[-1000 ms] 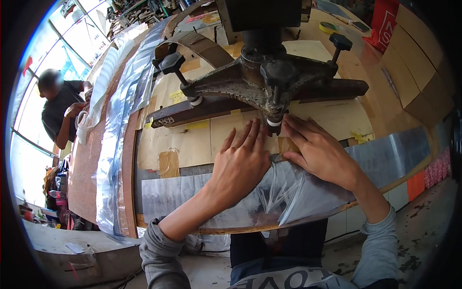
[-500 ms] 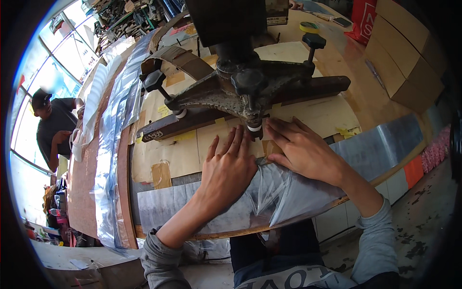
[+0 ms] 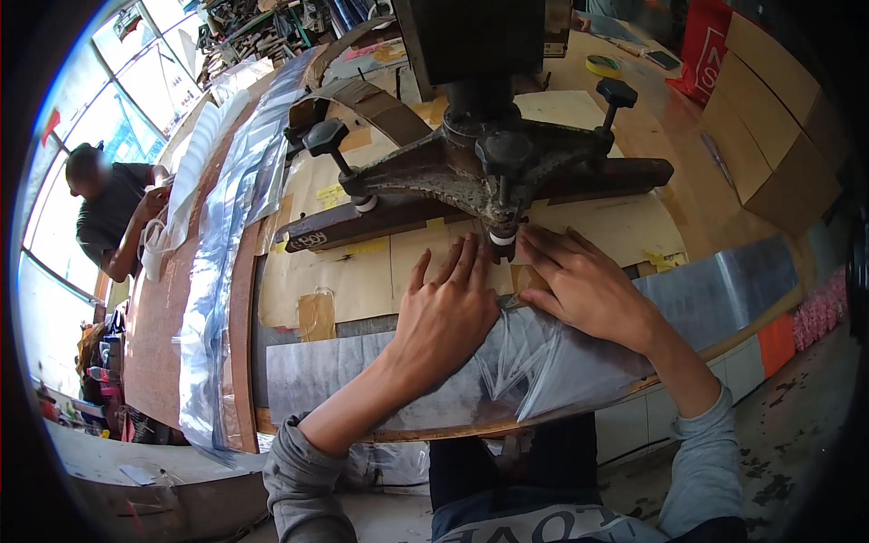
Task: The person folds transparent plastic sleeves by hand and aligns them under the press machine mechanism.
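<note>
Both hands were laid flat, fingers spread and palms down, on a clear plastic bag (image 3: 534, 357) that lay across the front of the workbench (image 3: 181, 308). The left hand (image 3: 444, 317) was pressed on the bag's upper edge just left of the machine's lower tip, and the right hand (image 3: 588, 290) was pressed just to the right of it, so that the two hands were set close side by side, nearly touching at the fingertips, and closed on nothing. The film appeared to be pinned and stretched in this way so that its edge would be kept smooth and still beneath the dark metal press head (image 3: 480, 172), whose white-tipped foot (image 3: 501, 240) hung right above the fingertips. The bag's loose, crumpled body was left to trail toward the person over a grey metal sheet (image 3: 344, 380) at the bench's rim. Sheets of brown cardboard (image 3: 362, 281), taped down in places, were spread under the press, probably as padding for the surface. A long run of shiny film (image 3: 217, 271) was draped along the left side of the bench. Cardboard boxes (image 3: 769, 136) were stacked at the right, and another person (image 3: 113, 213) was bent over work at the far left, well apart from the hands.
</note>
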`<act>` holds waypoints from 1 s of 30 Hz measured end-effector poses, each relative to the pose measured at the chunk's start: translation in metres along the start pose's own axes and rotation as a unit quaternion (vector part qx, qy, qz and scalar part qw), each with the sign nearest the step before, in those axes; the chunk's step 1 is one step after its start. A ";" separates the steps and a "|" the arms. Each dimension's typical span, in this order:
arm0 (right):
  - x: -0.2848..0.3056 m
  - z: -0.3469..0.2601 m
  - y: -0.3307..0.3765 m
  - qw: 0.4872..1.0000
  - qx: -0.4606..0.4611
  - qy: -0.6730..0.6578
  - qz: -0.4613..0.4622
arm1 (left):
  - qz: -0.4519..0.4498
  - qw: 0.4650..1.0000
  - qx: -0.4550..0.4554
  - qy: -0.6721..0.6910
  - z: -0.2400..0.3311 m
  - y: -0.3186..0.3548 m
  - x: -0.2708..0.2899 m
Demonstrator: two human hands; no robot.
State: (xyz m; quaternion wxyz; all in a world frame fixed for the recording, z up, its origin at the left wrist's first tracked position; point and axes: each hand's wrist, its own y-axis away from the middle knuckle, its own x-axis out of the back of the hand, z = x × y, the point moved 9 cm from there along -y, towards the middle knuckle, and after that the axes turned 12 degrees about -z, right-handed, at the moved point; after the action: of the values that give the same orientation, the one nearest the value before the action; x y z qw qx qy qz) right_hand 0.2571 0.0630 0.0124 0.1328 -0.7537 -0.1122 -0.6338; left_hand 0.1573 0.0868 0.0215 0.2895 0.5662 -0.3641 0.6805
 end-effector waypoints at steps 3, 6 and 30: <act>0.001 0.000 -0.001 1.000 0.000 0.010 -0.010 | -0.002 1.000 -0.003 -0.016 0.002 -0.001 0.001; -0.002 -0.001 -0.002 1.000 -0.005 0.017 -0.017 | 0.001 1.000 -0.006 -0.016 0.000 0.002 -0.002; 0.033 -0.031 0.010 0.988 0.083 -0.013 0.126 | 0.058 0.989 -0.129 0.047 0.015 0.029 0.023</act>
State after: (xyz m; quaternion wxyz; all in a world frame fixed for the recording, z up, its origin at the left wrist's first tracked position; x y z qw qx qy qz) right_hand 0.2376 0.0432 0.0490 0.2724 -0.7560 -0.0704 -0.5910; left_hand 0.1378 0.0569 0.0402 0.3373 0.4692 -0.4669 0.6694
